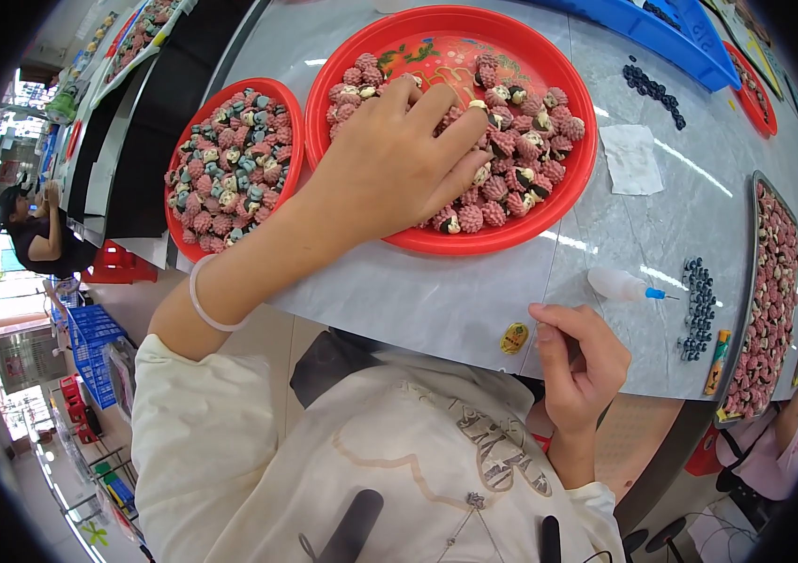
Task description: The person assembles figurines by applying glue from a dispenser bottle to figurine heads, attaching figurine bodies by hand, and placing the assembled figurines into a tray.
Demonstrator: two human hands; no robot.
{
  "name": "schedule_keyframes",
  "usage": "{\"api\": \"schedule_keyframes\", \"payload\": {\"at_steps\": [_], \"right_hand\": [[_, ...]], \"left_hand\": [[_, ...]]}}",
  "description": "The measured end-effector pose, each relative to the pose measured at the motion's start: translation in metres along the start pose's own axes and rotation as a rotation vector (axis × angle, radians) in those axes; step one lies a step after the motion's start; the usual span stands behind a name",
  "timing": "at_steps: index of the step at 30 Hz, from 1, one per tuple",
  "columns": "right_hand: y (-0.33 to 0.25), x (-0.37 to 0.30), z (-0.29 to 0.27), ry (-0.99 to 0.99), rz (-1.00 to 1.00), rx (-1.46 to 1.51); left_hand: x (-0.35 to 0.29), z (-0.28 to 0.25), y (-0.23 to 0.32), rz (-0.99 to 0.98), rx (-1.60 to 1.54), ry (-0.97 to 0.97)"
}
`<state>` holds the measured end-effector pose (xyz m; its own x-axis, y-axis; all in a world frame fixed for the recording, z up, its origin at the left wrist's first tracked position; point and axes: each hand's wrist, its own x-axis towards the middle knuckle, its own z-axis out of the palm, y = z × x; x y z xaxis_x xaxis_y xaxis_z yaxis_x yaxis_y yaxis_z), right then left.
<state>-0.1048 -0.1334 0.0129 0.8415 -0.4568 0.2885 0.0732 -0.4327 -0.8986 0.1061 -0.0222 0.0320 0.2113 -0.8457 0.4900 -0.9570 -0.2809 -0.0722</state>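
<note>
My left hand [389, 159] reaches over a large red round tray [575, 178] with a floral print on its bottom. Its fingers are bent down and spread apart among small pink ridged pieces [495, 189] with cream and black parts. Between thumb and index finger I see no piece held, though some fingertips are hidden. Low at the table's front edge, my right hand [585, 361] is curled, thumb and index finger close together. Whatever they may pinch is too small to make out. Beside it lies a gold oval sticker [514, 338].
A smaller red tray [298, 117] of pink and grey pieces stands left. To the right are a needle-tipped squeeze bottle [616, 284], dark small pieces [697, 310], a white tissue [631, 159], an orange-green tube [718, 361] and a filled metal tray [757, 188]. A blue bin [638, 33] sits behind.
</note>
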Motion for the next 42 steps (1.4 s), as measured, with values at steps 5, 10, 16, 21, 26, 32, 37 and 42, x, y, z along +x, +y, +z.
{"api": "schedule_keyframes", "payload": {"at_steps": [5,10,16,21,26,32,37,42], "right_hand": [[0.001,0.000,0.001,0.002,0.005,-0.002],[0.001,0.001,0.000,-0.018,0.004,-0.012],[0.001,0.002,0.000,-0.015,0.016,-0.015],[0.002,0.001,0.000,0.009,0.000,-0.003],[0.000,0.002,0.000,0.010,-0.002,0.003],[0.000,0.002,-0.002,0.014,0.004,-0.016],[0.001,0.001,-0.001,0.019,0.002,0.005],[0.003,-0.001,0.000,0.042,-0.014,-0.007]], "left_hand": [[-0.002,0.001,0.001,0.000,-0.079,-0.004],[0.001,-0.003,0.009,0.029,-0.208,-0.049],[0.006,0.000,0.010,-0.097,-0.090,-0.102],[0.006,-0.002,0.009,-0.156,-0.153,-0.147],[0.001,-0.015,0.010,-0.141,-0.293,-0.201],[0.000,-0.037,0.007,-0.274,-0.450,-0.266],[-0.004,-0.029,0.009,-0.237,-0.330,-0.205],[0.000,-0.025,0.008,-0.174,-0.341,-0.104]]}}
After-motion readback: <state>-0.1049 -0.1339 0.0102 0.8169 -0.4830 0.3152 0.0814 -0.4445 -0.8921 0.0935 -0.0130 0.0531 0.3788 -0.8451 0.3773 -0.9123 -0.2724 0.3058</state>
